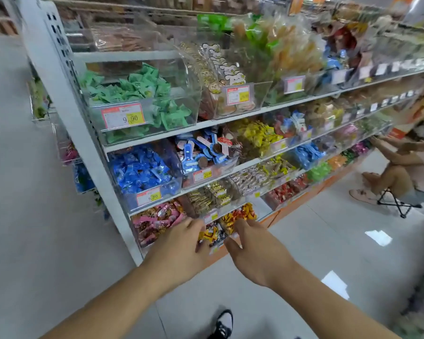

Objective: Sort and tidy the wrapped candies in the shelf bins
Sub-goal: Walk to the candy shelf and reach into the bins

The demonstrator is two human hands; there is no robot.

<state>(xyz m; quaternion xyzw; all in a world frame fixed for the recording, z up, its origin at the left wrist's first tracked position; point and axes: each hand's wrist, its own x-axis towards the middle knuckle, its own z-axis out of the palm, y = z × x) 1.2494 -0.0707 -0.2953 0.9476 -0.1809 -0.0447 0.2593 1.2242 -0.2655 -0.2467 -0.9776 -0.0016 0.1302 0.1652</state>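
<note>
- Head view is showing me both of my hands reaching into the lowest shelf bin (214, 248), where the gold candies (240, 217) are lying in a loose heap.
- I am keeping my left hand (181, 241) at the left side of this bin, fingers curled down into the wrappers; I cannot tell if it is really holding a candy or only touching them.
- I am bending my right hand (249, 243) over the front edge, fingertips among the gold candies; a firm grasp is not visible here either.
- I am judging that the heap is standing high against the low front wall, so a fast sweep could be pushing some pieces over the edge and onto the floor (328, 253).
- Pink candies (157, 222) are lying in the bin just beside on the left, and a careless left hand could be dragging gold pieces into them, mixing the sorts again.
- Some dark-wrapped pieces (217, 232) are sitting between my hands; I think they are easy to overlook.
- A price tag (210, 217) is hanging just above my fingers, and lifting my hands too quickly could be knocking it off.
</note>
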